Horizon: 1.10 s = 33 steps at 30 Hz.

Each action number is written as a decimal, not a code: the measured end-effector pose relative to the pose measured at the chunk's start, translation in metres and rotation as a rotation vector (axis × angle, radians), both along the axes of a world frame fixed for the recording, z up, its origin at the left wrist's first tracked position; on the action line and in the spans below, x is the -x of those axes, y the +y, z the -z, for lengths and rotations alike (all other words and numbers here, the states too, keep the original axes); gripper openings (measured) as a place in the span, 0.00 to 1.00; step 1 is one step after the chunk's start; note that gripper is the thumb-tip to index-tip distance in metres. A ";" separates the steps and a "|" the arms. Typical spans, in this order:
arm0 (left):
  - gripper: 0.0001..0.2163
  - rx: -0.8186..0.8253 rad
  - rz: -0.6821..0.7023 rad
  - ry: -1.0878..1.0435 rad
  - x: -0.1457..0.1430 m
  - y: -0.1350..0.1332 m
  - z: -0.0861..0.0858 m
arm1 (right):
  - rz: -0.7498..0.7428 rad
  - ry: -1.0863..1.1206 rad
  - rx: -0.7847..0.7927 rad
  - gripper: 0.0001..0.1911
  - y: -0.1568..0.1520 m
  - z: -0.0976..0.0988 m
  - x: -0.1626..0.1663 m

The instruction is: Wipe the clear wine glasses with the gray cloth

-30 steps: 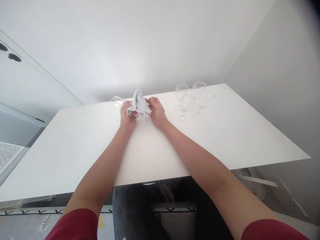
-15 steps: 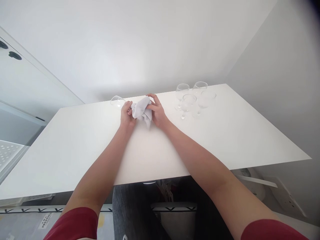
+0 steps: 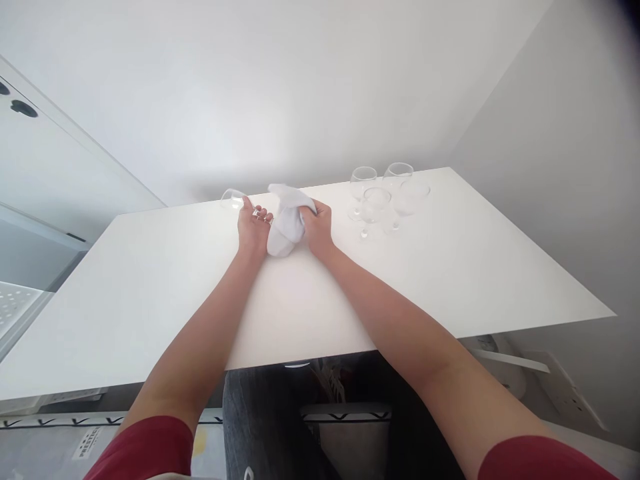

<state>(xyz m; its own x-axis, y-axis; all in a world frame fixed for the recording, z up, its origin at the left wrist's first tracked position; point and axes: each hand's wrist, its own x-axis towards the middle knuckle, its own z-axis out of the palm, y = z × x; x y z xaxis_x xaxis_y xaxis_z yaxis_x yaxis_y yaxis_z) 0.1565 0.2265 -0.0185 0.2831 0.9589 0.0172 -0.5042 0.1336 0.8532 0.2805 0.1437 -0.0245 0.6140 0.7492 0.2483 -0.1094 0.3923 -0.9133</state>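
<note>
My left hand (image 3: 253,230) is closed round the stem of a clear stemmed glass (image 3: 233,199) that lies tilted, its bowl pointing to the far left over the white table (image 3: 450,267). My right hand (image 3: 314,225) is closed on a bunched white cloth (image 3: 286,217) and presses it against the left hand and the glass. Part of the glass is hidden by the cloth and my fingers.
Several clear stemmed glasses (image 3: 384,197) stand upright in a group at the far right of the table. A white wall rises behind the table. A white perforated shelf (image 3: 15,303) sits at the left. My legs are under the table's near edge.
The cloth has been gathered from a peak over both hands into my right fist, which has curled shut and moved in against the left hand. The glass has barely moved.
</note>
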 end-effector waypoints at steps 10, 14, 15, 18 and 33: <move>0.17 -0.236 -0.409 0.070 -0.003 -0.003 0.006 | 0.162 0.152 0.075 0.15 0.008 0.006 -0.007; 0.21 -0.335 -0.438 0.144 -0.003 -0.010 0.001 | 0.199 0.299 0.006 0.09 0.012 0.010 -0.013; 0.21 -0.362 -0.430 0.159 -0.004 -0.012 0.000 | 0.192 0.353 -0.016 0.07 0.014 0.011 -0.013; 0.16 -0.452 -0.342 0.258 -0.006 -0.019 0.000 | 0.072 0.469 -0.121 0.12 0.018 0.009 -0.010; 0.15 -0.457 0.124 0.422 -0.008 -0.029 -0.001 | -0.336 0.345 -0.147 0.26 0.005 -0.009 -0.010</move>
